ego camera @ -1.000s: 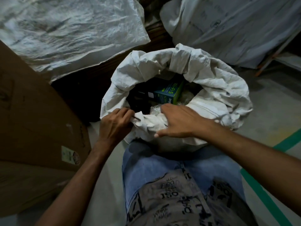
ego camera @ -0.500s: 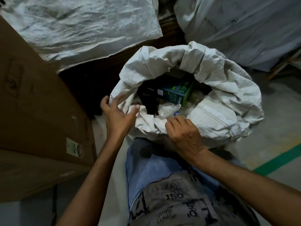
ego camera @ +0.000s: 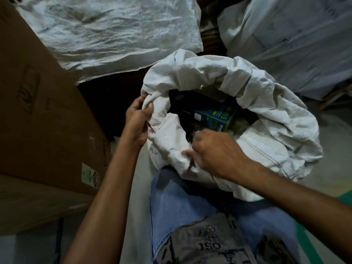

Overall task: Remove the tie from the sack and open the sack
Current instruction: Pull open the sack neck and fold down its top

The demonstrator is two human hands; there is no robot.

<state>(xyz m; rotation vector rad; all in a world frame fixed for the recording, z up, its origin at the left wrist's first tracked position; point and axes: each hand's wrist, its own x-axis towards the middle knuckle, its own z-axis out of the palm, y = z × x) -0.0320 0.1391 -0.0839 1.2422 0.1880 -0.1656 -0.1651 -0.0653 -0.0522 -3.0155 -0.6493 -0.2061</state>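
Observation:
A white woven sack [ego camera: 276,119] stands on the floor in front of my legs, its mouth open and its rim rolled down in thick folds. Inside, a dark green box [ego camera: 215,117] with printed lettering lies among dark items and clear plastic. My left hand [ego camera: 138,121] pinches the rolled rim at the sack's left side. My right hand [ego camera: 215,151] is closed on the fabric of the near rim. No tie is visible.
A large brown cardboard box [ego camera: 43,119] stands close on the left. Two more white sacks lie behind, one at the back left [ego camera: 114,29] and one at the back right [ego camera: 297,35]. Grey floor with a green stripe [ego camera: 344,199] shows at right.
My left hand has shifted up along the left rim and closed on it. My right hand has moved to the near rim and gripped the fabric. The view has moved closer.

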